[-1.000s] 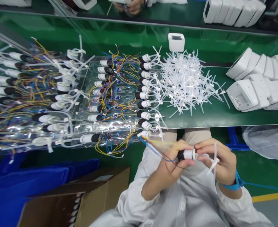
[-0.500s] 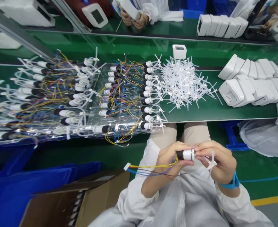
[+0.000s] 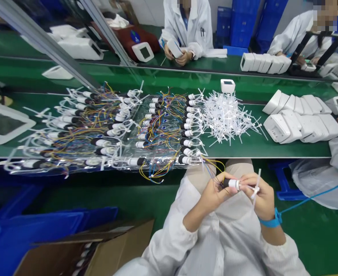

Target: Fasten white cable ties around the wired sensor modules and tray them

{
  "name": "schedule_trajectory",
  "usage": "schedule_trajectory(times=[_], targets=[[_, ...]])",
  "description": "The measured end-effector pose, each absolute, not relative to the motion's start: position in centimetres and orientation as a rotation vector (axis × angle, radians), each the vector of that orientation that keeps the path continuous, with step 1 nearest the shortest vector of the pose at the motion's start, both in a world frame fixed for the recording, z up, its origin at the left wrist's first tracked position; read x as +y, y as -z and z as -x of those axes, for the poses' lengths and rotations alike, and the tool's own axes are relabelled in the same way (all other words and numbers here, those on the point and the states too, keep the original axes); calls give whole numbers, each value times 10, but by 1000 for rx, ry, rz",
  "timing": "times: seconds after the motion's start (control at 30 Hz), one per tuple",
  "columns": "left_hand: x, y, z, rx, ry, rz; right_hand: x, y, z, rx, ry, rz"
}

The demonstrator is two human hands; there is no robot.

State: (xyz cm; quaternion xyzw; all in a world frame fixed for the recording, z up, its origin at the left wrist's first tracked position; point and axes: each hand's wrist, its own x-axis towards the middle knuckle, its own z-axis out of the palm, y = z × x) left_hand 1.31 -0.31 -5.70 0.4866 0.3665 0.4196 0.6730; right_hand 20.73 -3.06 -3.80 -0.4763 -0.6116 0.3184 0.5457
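My left hand (image 3: pixel 219 189) is closed around a small air pump (image 3: pixel 232 183), a cylinder with a black end and a white end, held above my lap. Thin yellow and dark wires (image 3: pixel 219 163) trail from its black end up toward the table edge. At the white end, the fingers of my right hand (image 3: pixel 259 195) pinch a thin white tube, mostly covered by the fingertips. A white cable tie (image 3: pixel 256 189) sits across that tube, its tails sticking out up and down. A blue strap (image 3: pixel 272 221) circles my right wrist.
Rows of wired pumps (image 3: pixel 100 142) lie on clear plastic at the left of the green table (image 3: pixel 232 150). Beside them is a heap of cable ties (image 3: pixel 224 115). White device housings (image 3: pixel 303 122) stand at right. An open carton (image 3: pixel 120 249) is low left. Co-workers (image 3: pixel 188 30) sit opposite.
The view has tilted up, showing more of the people opposite. The pump's wires have swung from hanging left across my forearm to pointing up toward the table. Both hands stay on the pump assembly.
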Motion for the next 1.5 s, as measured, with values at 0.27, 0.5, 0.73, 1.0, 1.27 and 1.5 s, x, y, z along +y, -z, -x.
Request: schedule_trajectory(times=[0.27,0.5,0.73,1.0,1.27,1.5], targets=[[1,90,-10,797,-919,-929,-25,70,-205,-1412,-920,1255],[7,70,-10,818,-892,-909,-15,62,-219,-1522,-899,1231],[20,54,-13,725,-809,-835,-3,45,-234,-1609,-984,1122],[25,86,-26,722,-917,-687,18,66,-227,-1450,-1033,1244],[24,109,-20,606,-822,-604,62,92,-227,-1233,-939,1294],[41,106,-27,712,-1003,-436,81,81,-225,-1498,-873,1260]])
